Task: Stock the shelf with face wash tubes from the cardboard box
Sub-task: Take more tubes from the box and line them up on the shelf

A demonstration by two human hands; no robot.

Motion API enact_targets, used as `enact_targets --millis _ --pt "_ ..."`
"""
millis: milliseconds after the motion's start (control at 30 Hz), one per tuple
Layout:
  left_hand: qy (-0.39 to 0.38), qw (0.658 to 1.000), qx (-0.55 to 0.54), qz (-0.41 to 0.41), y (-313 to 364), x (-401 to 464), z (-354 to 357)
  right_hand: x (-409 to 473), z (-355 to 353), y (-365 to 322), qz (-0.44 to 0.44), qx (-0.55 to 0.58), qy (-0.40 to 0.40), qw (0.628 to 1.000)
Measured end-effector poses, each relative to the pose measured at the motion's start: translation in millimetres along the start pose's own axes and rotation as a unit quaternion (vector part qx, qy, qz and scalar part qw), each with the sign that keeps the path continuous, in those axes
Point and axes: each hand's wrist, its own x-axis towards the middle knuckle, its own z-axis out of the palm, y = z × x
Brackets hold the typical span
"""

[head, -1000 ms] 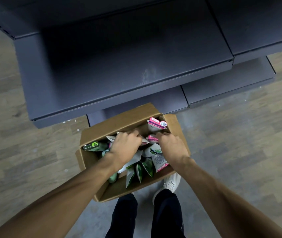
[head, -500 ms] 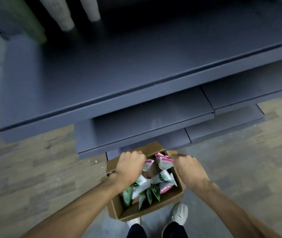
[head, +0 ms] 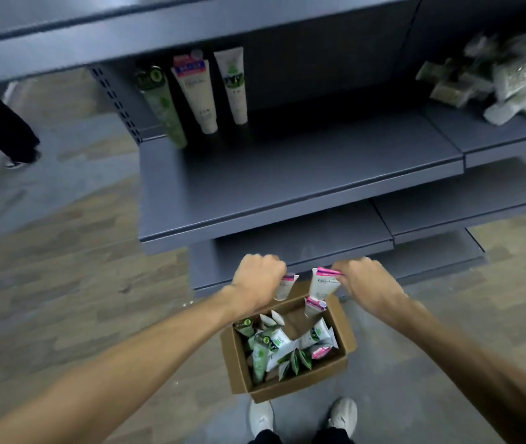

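An open cardboard box (head: 341, 366) stands on the floor in front of my feet, holding several green-and-white and pink-and-white face wash tubes (head: 274, 344). My left hand (head: 256, 282) grips a white tube with a pink end (head: 285, 285) above the box's far edge. My right hand (head: 365, 285) pinches the pink crimped end of a second white tube (head: 322, 285), which hangs down over the box. Three tubes (head: 197, 91) stand at the back left of the dark grey shelf (head: 287, 174).
Lower shelves (head: 303, 248) jut out beneath, just beyond the box. Pale green packets (head: 505, 78) are piled on the neighbouring shelf at the right. Another person's leg and shoe (head: 8, 133) are at the far left. My white shoes (head: 303, 415) stand behind the box.
Both hands have come up out of the box, each with a pink-ended tube. The view has tilted upward, and the shelf with three standing tubes now shows.
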Motion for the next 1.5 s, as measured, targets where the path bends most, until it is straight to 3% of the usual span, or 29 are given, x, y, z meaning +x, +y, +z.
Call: enact_targets --millis 200,567,767,1200,1500 --pt "0.048 0.999 0.018 0.000 -24 -17 -44 -5 -62 -20 -0.021 0.005 0.032 0.999" --pt "0.157 0.984 -0.063 -0.053 -85 -62 -140 -10 -185 -69 -0.092 -0.051 0.155 0.982" --pt "0.194 0.976 -0.065 -0.076 -113 -69 -180 3 -218 -92 -0.101 -0.039 0.191 0.976" --pt "0.158 0.974 -0.066 -0.147 -136 -30 -186 63 -237 -88 -0.101 -0.031 0.140 0.985" --pt "0.085 0.981 -0.064 -0.162 -141 0 -184 104 -232 -65 -0.111 -0.032 0.093 0.989"
